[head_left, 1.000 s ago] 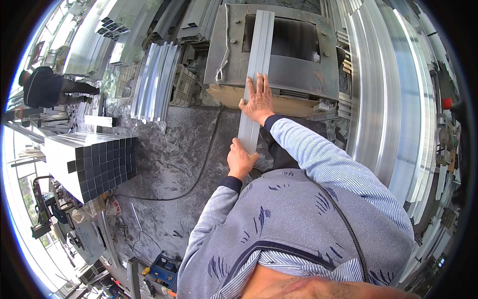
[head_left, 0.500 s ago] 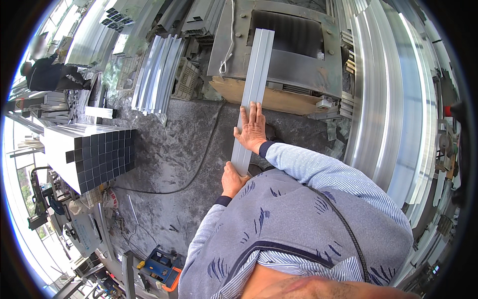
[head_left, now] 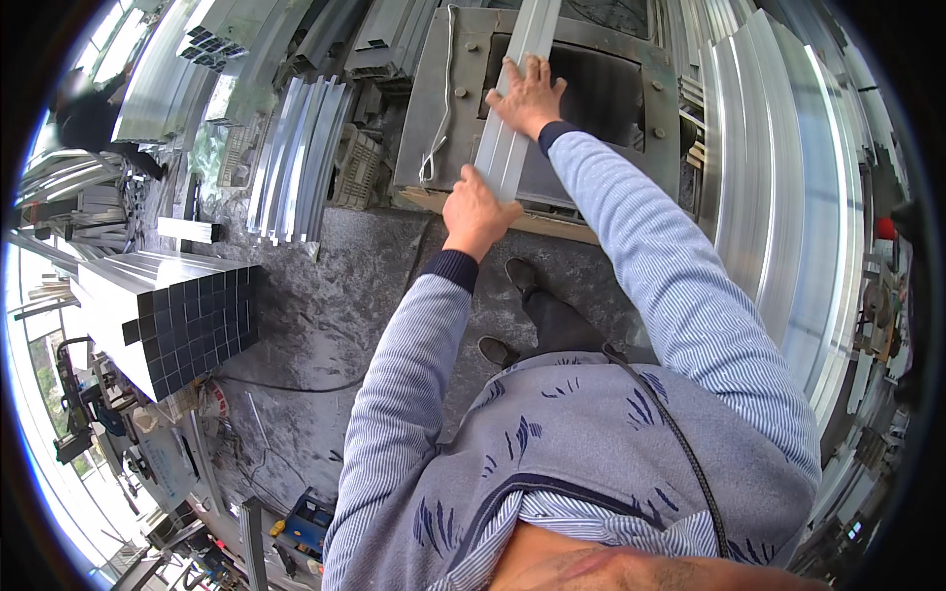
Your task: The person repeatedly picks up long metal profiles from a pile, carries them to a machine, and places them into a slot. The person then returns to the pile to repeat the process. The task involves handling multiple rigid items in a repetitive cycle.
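Observation:
A long silvery metal profile [head_left: 506,148] with grooves along its length extends away from me over the dark metal machine [head_left: 424,128]. At its near end, my left hand [head_left: 476,212] is closed round it, thumb by the right corner and fingers at the left edge. Further up, my right hand [head_left: 529,98] rests on the profile's top face with fingers spread and the thumb by the left edge. The profile's far end runs up to the picture's top edge. Behind it, a dark rectangular panel [head_left: 596,94] is partly covered.
A bundle of square tubes [head_left: 197,325] lies at left, near a stack of bright profiles [head_left: 296,163] and a plastic crate [head_left: 357,163]. Long metal sheets [head_left: 769,197] fill the right side. A cable [head_left: 286,386] crosses the floor. Another person [head_left: 89,118] is at far left.
Both hands have moved forward and away from my body, carrying the profile further over the machine. My arms are now stretched out, and my shoes have come into view.

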`<state>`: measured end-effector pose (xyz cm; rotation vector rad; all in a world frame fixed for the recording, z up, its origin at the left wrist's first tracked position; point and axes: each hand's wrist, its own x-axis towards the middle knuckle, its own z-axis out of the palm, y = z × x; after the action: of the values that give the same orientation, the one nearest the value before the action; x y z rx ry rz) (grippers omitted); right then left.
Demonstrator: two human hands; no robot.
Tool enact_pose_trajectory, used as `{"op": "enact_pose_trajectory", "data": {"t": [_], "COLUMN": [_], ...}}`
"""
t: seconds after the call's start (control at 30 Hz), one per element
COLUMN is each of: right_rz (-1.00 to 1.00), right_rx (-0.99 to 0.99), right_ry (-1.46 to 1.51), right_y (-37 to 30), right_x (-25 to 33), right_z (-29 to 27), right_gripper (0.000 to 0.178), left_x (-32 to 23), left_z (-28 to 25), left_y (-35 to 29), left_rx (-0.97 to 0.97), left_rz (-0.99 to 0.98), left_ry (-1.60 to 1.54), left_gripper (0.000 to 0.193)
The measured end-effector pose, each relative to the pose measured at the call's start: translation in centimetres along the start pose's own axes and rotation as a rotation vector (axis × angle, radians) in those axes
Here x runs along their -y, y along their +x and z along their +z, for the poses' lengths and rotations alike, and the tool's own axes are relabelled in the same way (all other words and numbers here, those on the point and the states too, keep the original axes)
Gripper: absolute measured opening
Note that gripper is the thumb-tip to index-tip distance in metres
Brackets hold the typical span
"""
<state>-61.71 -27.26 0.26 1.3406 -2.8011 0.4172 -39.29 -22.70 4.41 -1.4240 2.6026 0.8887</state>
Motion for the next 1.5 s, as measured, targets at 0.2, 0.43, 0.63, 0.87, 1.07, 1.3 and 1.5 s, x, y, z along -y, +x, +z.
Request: {"op": "enact_pose_trajectory", "data": {"t": [0.2, 0.43, 0.63, 0.87, 1.07, 1.3, 1.5], "right_rz": [-0.042, -0.081, -0.121, -0.114, -0.102, -0.199, 0.428], "right_rx": [-0.080, 0.001, 0.003, 0.073, 0.171, 0.226, 0.395], "right_ry": [0.051, 0.089, 0.085, 0.100, 0.118, 0.157, 1.260], "right_y": [-5.4, -20.4, -29.5, -36.8, -40.5, -41.8, -39.3], "right_x": [-1.5, 3.2, 6.8, 9.5, 10.9, 9.4, 2.8], "right_z": [0.6, 2.2, 2.9, 3.4, 2.8, 1.8, 7.7], "right_gripper": [0.083, 0.089, 0.091, 0.092, 0.098, 0.098, 0.062], "left_x": [0.7, 8.8, 13.7, 18.1, 20.3, 22.0, 24.7], "left_z": [2.8, 7.7, 8.6, 9.2, 9.1, 8.0, 7.1], "left_y": [-4.5, -17.0, -25.1, -32.2, -36.4, -40.4, -45.6], "left_rx": [-0.007, 0.031, 0.066, 0.035, 0.018, 0.046, 0.003], "left_rz": [0.001, -0.076, -0.150, -0.125, -0.118, -0.209, -0.228], "left_ry": [-0.051, -0.081, -0.058, -0.057, -0.083, -0.068, -0.058], "left_gripper": [0.085, 0.082, 0.081, 0.083, 0.084, 0.084, 0.085]}}
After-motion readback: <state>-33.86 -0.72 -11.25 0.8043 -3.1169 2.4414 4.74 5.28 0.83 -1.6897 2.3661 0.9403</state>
